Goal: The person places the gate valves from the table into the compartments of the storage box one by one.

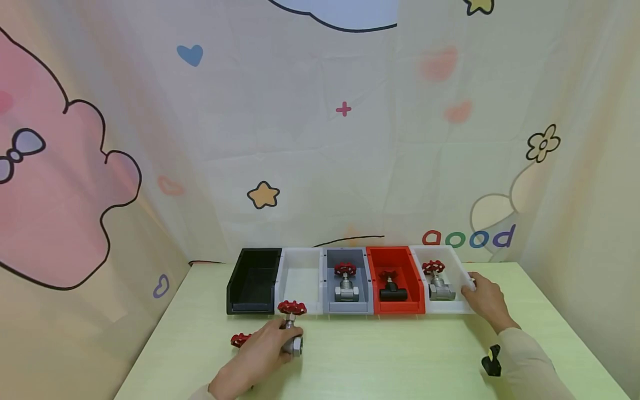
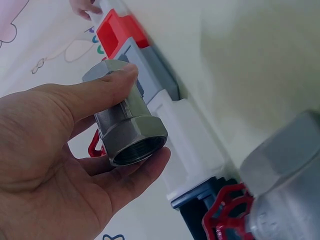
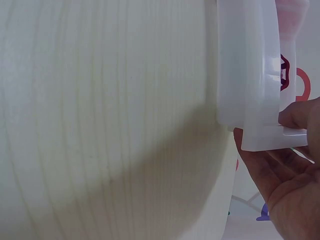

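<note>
My left hand [image 1: 262, 351] grips a metal gate valve [image 1: 296, 346] with a red handwheel, held upright in front of the second bin from the left. In the left wrist view the thumb lies along the valve's body [image 2: 120, 120] and its threaded opening faces out. Partly hidden behind that hand is another red-wheeled valve [image 1: 240, 340] on the table. At the far right, my right hand [image 1: 486, 300] holds the side wall of the end white bin [image 1: 462, 307], thumb inside and fingers outside. A metal valve [image 1: 440, 289] with a red wheel stands in this bin.
The row also has a black bin [image 1: 254, 307], a white bin [image 1: 301, 278], a grey bin [image 1: 348, 307] with a metal valve [image 1: 346, 290], and a red bin [image 1: 400, 307] with a black-bodied valve [image 1: 393, 293]. A small black item [image 1: 492, 364] lies by the right forearm. A printed curtain [image 1: 320, 183] hangs behind.
</note>
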Demonstrator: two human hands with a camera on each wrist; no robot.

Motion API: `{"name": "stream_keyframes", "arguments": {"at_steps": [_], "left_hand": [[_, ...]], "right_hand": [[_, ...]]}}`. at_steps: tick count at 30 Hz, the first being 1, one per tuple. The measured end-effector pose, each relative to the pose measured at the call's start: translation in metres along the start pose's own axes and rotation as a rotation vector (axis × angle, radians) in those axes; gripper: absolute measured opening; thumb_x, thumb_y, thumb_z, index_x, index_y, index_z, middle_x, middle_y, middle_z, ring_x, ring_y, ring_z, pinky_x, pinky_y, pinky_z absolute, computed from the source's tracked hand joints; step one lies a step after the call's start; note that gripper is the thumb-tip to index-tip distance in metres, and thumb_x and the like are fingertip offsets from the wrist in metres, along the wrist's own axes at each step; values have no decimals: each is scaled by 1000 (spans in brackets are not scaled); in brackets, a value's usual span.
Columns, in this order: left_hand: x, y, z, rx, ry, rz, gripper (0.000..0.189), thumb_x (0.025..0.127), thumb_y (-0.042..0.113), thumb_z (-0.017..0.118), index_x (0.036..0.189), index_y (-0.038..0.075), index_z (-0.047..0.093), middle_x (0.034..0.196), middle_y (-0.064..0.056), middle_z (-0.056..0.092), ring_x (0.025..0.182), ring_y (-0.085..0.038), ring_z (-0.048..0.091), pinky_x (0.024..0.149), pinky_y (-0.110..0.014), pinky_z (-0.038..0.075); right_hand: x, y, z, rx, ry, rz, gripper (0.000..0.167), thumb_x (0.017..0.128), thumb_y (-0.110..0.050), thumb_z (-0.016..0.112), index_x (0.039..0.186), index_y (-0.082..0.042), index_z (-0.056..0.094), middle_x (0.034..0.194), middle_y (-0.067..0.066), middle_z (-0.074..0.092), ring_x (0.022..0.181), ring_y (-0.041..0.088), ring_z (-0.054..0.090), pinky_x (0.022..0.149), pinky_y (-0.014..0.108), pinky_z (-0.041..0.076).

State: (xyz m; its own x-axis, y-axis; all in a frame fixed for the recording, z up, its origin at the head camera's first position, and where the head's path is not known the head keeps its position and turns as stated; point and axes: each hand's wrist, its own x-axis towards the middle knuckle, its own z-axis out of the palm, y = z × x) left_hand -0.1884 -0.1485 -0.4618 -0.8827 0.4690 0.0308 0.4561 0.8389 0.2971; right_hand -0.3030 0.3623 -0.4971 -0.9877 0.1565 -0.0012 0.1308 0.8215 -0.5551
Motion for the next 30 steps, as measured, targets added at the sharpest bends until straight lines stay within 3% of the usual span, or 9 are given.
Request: {"name": "stream_keyframes", "arguments": {"at_steps": [6,15,30], "left_hand": [[6,-5,-9,25,69,25,48,77,17,82,123,22,67,100,-3,58,87,-13,54,71,-31,52],[18,-11,-20,46,147,40,49,77,17,82,124,18,66,105,-6,60,94,-18,57,80,-38,53],[42,-13,-29,22,166,29,49,79,15,81,125,18,66,111,-11,60,95,-20,54,80,-39,52]], "right_hand": [[-1,-1,1,5,-3,4,55,97,-17,49,142,11,36,135,40,47,111,52,56,88,59,50],[-1,1,1,0,-9,12,56,97,-18,49,143,11,35,136,40,46,112,52,55,89,60,50],[-1,0,0,-4,-1,-2,54,97,-17,49,142,11,36,134,40,47,111,53,56,87,59,51]]}}
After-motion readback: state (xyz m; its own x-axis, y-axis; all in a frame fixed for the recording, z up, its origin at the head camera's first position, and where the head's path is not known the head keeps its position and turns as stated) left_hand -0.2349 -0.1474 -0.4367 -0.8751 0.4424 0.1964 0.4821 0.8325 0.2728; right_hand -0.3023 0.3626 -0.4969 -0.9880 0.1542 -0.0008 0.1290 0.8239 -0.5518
